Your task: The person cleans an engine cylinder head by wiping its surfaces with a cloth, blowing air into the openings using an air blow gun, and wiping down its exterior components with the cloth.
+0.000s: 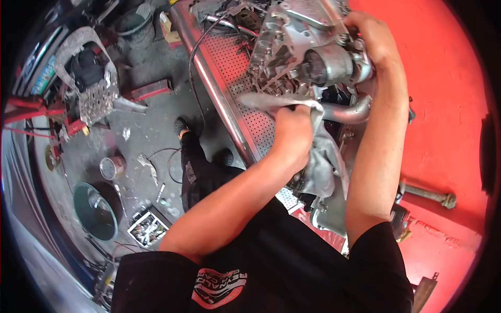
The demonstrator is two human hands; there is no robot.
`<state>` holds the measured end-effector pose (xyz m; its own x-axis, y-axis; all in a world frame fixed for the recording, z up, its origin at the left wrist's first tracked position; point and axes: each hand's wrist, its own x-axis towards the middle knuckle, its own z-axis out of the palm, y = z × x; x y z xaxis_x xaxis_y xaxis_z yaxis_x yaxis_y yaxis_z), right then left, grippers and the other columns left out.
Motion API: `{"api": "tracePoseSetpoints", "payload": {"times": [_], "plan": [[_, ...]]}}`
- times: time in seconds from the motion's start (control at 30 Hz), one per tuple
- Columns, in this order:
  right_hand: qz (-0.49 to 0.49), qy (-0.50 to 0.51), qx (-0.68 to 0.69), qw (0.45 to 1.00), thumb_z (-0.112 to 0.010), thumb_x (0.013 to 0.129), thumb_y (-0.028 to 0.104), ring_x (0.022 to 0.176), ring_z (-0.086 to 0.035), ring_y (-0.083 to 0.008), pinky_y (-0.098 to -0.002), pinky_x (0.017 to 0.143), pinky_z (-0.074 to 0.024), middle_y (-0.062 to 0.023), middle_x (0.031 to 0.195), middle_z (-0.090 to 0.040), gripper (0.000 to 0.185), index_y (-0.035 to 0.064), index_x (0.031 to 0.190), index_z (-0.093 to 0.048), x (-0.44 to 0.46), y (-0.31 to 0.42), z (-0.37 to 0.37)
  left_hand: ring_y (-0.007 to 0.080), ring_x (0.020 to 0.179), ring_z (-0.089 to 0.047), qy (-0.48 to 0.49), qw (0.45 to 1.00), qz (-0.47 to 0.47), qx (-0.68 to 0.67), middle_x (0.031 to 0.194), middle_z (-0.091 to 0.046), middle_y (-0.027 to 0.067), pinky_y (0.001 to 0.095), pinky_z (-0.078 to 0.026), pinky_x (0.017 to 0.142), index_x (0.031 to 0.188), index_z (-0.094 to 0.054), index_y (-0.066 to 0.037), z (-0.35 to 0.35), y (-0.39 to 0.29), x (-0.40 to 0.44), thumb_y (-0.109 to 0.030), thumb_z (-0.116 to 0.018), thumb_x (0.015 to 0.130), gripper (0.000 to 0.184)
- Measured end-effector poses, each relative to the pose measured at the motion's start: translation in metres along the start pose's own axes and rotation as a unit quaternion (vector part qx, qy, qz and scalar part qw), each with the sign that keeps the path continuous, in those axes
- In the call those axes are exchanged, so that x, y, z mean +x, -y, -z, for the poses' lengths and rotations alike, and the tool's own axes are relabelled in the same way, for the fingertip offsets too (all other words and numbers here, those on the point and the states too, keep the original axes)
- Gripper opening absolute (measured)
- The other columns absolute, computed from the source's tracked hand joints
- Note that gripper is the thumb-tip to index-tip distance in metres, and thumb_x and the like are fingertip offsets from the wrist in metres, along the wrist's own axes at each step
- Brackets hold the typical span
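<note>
A large metal engine (pixel 292 47) sits on a perforated metal bench top, with a round cylindrical mount (pixel 329 63) on its side and a curved metal pipe (pixel 349 112) below. My left hand (pixel 295 130) is closed around a grey-white rag (pixel 323 167), held against the lower part of the engine; part of the cloth hangs down below the hand. On the engine's far right edge, my right hand (pixel 373 39) grips the casing with curled fingers. Some of those fingertips are hidden behind the metal.
The bench (pixel 209 86) has a rounded metal rail along its left edge. A red surface (pixel 438 104) with a metal rod (pixel 430 195) lies at right. On the floor stand a dirty chair (pixel 99 104), a bucket (pixel 94 208), a can (pixel 112 168) and a tray of small parts (pixel 148 228).
</note>
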<state>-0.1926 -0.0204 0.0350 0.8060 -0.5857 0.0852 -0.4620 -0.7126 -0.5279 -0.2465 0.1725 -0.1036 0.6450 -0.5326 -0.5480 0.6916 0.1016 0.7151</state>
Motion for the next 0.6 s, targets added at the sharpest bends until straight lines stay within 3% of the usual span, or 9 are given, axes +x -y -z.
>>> {"api": "tracePoseSetpoints", "payload": {"times": [0.03,0.07,0.13,0.2,0.33,0.4,0.43,0.53,0.6], "plan": [[0.006,-0.001,0.003,1.000,-0.054,0.081,0.025,0.077,-0.056,-0.0199,-0.0341,0.075,-0.0436,-0.0085,0.083,-0.066,0.028,0.0009,0.086,-0.066,0.004,-0.006,-0.001,0.0214,0.087,-0.059,-0.008,0.990,-0.123,0.076,0.093,-0.061,0.0129,0.0380,-0.049,0.076,0.107,-0.056,0.004,0.004,0.009,0.004,-0.012,-0.046,0.096,0.022],[0.009,0.000,0.004,1.000,-0.054,0.081,0.026,0.077,-0.056,-0.0201,-0.0348,0.075,-0.0439,-0.0093,0.082,-0.066,0.029,0.0010,0.090,-0.066,0.001,0.000,-0.005,0.0214,0.087,-0.059,0.001,0.989,-0.122,0.087,0.093,-0.061,0.0129,0.0380,-0.049,0.076,0.107,-0.056,0.004,0.010,0.011,-0.002,-0.012,-0.046,0.096,0.022],[0.193,0.008,-0.298,0.935,-0.057,0.078,0.022,0.096,-0.065,-0.0325,-0.0389,0.087,-0.0498,-0.0194,0.100,-0.068,0.023,0.0073,0.085,-0.073,-0.011,0.017,0.001,0.0347,0.086,-0.065,0.035,0.919,-0.344,0.188,0.098,-0.064,0.0185,0.0435,-0.049,0.080,0.122,-0.043,0.002,0.020,0.017,-0.010,-0.010,-0.055,0.091,0.035],[0.131,-0.012,-0.218,0.967,-0.054,0.079,0.017,0.097,-0.065,-0.0337,-0.0393,0.086,-0.0503,-0.0193,0.100,-0.068,0.022,0.0054,0.086,-0.072,-0.014,0.021,-0.006,0.0315,0.086,-0.065,0.043,0.925,-0.323,0.197,0.099,-0.066,0.0171,0.0417,-0.049,0.079,0.116,-0.052,0.002,0.025,0.024,-0.004,-0.005,-0.056,0.087,0.030],[0.158,-0.028,-0.288,0.944,-0.055,0.079,0.016,0.098,-0.065,-0.0341,-0.0391,0.087,-0.0510,-0.0199,0.101,-0.068,0.023,0.0057,0.088,-0.073,-0.012,0.017,-0.005,0.0287,0.083,-0.065,0.002,0.932,-0.319,0.170,0.085,-0.066,0.0143,0.0378,-0.050,0.072,0.090,-0.064,0.003,0.011,0.005,-0.010,-0.005,-0.049,0.087,0.017],[0.153,-0.022,-0.309,0.938,-0.055,0.079,0.016,0.098,-0.065,-0.0344,-0.0390,0.087,-0.0512,-0.0203,0.101,-0.068,0.024,0.0057,0.090,-0.073,-0.012,0.018,-0.006,0.0272,0.077,-0.063,-0.031,0.992,-0.123,0.003,0.079,-0.062,0.0120,0.0382,-0.050,0.066,0.093,-0.062,0.001,0.007,0.000,-0.003,-0.009,-0.046,0.090,0.019],[0.149,-0.020,-0.297,0.943,-0.055,0.079,0.016,0.098,-0.065,-0.0348,-0.0392,0.087,-0.0513,-0.0206,0.102,-0.068,0.024,0.0062,0.091,-0.073,-0.013,0.017,-0.006,0.0272,0.077,-0.063,-0.031,0.992,-0.124,0.008,0.079,-0.062,0.0120,0.0382,-0.050,0.066,0.093,-0.062,0.001,0.010,0.000,0.004,-0.009,-0.046,0.090,0.019],[0.156,-0.016,-0.300,0.941,-0.054,0.079,0.016,0.099,-0.065,-0.0355,-0.0395,0.088,-0.0512,-0.0219,0.104,-0.067,0.026,0.0047,0.093,-0.073,-0.011,0.017,-0.008,0.0287,0.069,-0.064,0.105,0.952,0.223,-0.181,0.083,-0.061,0.0144,0.0418,-0.054,0.062,0.096,-0.058,-0.003,0.033,0.000,0.030,-0.013,-0.048,0.095,0.014],[0.168,-0.013,-0.313,0.935,-0.053,0.080,0.017,0.099,-0.065,-0.0360,-0.0397,0.089,-0.0509,-0.0228,0.105,-0.067,0.027,0.0026,0.094,-0.072,-0.012,0.016,-0.010,0.0285,0.080,-0.064,0.132,0.952,0.229,-0.152,0.093,-0.062,0.0148,0.0406,-0.055,0.070,0.106,-0.057,-0.001,0.046,-0.024,0.009,-0.015,-0.045,0.097,0.020]]}}
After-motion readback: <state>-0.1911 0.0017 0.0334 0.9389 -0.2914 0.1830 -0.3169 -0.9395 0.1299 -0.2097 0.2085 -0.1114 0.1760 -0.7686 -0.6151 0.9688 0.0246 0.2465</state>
